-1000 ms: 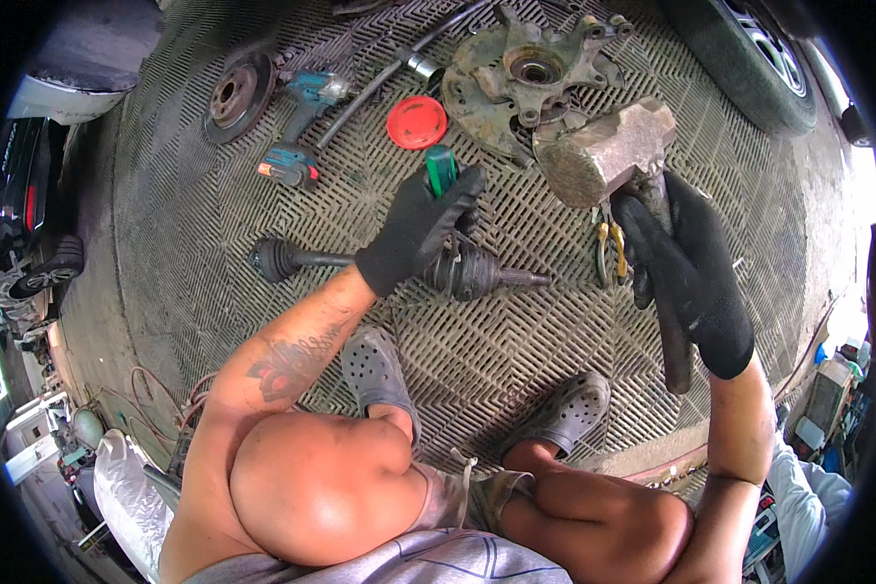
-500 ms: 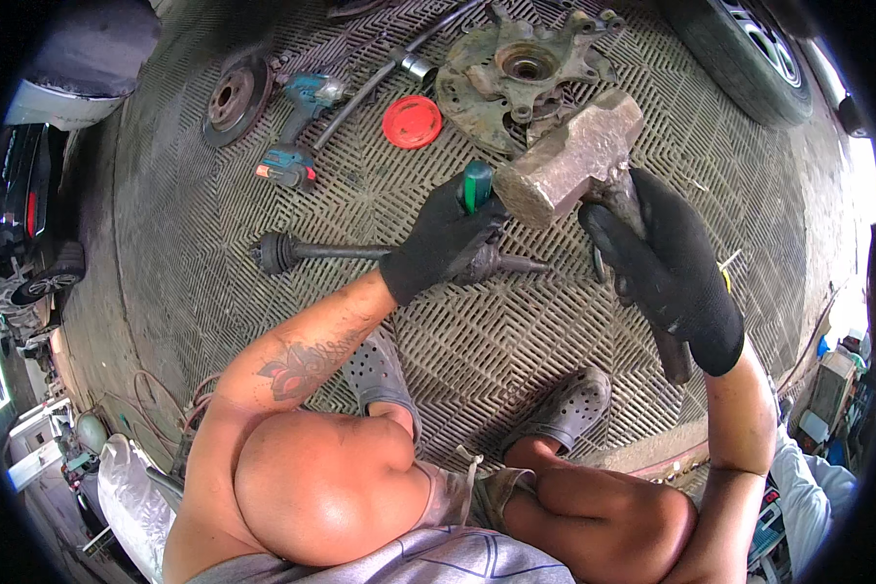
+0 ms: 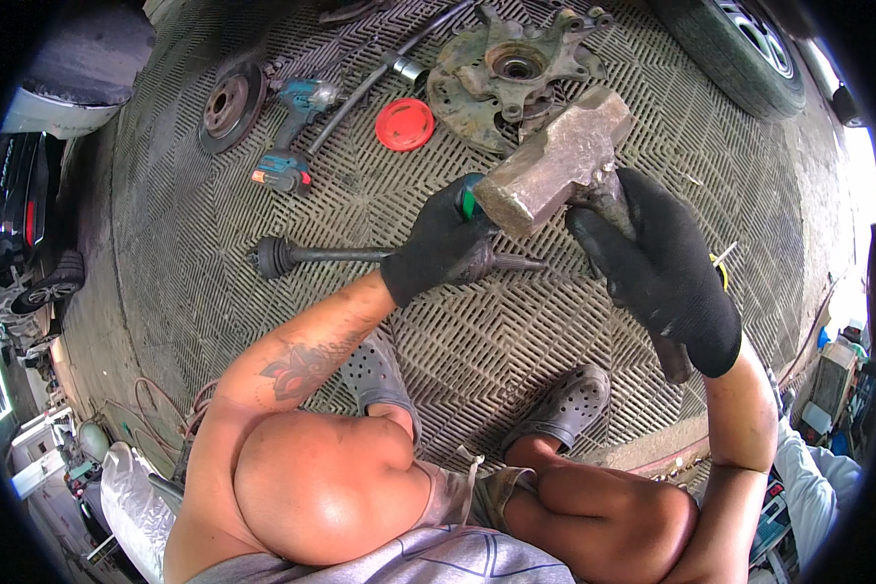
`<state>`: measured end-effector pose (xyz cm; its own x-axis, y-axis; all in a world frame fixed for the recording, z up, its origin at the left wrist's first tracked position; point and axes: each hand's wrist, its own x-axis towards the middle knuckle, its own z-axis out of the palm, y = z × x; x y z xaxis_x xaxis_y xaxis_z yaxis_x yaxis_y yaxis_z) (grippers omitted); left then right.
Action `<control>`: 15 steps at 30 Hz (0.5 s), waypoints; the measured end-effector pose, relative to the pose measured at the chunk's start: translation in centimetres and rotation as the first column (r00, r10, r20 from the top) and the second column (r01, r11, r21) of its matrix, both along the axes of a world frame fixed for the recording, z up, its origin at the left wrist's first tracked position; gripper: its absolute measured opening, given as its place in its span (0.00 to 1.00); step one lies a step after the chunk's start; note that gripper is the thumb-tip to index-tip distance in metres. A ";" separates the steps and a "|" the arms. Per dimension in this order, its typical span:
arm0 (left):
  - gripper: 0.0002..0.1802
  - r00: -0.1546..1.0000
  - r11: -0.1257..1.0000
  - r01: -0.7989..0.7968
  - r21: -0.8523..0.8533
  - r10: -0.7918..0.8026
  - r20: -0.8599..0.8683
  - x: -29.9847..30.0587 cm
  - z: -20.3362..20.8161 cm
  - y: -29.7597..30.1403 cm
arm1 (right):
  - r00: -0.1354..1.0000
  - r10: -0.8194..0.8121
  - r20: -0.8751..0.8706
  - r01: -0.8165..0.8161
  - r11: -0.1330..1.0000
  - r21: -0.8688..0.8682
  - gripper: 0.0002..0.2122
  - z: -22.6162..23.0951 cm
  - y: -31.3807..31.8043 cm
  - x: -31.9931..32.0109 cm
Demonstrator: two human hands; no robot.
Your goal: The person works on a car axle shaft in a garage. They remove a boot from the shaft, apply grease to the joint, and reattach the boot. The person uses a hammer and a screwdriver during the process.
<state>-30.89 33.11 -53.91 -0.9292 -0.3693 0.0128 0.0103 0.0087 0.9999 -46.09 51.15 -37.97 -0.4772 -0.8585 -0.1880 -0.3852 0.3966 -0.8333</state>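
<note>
My right hand (image 3: 667, 263), in a black glove, is closed around the handle of a sledgehammer (image 3: 555, 161), whose worn metal head points up and to the left. My left hand (image 3: 438, 238), also gloved, is closed on a green-handled tool (image 3: 469, 202); only a bit of its green grip shows, and the rest is hidden. The hammer head is right beside that grip. Below my left hand a drive axle (image 3: 336, 254) lies across the floor mat, partly covered by the glove. Whether the left hand's tool touches the axle cannot be seen.
Beyond my hands lie a steering knuckle (image 3: 516, 63), a red round lid (image 3: 405, 125), a cordless impact wrench (image 3: 297, 122), a long breaker bar (image 3: 360, 92) with a socket, and a brake disc (image 3: 232, 105). A wheel (image 3: 745, 54) stands far right. My shoes (image 3: 560, 409) rest on the ribbed mat.
The hammer head has shifted slightly left and down, closer to my left hand. Less of the green grip shows now. The whole view has moved a little.
</note>
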 end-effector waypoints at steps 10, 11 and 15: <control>0.30 0.991 0.951 0.092 -0.297 -0.116 -0.064 0.5 -0.4 0.2 | 0.997 0.065 -0.028 -0.066 0.997 -0.038 0.14 -0.2 -0.4 0.7; 0.31 0.984 0.936 0.110 -0.336 -0.151 -0.100 0.3 -1.2 0.1 | 0.998 0.056 -0.010 -0.057 0.998 -0.040 0.14 -0.2 -0.5 0.9; 0.32 0.981 0.966 0.165 -0.200 -0.182 -0.072 0.1 -2.9 0.2 | 0.989 0.124 -0.082 -0.124 0.992 0.009 0.13 -1.4 -0.8 1.4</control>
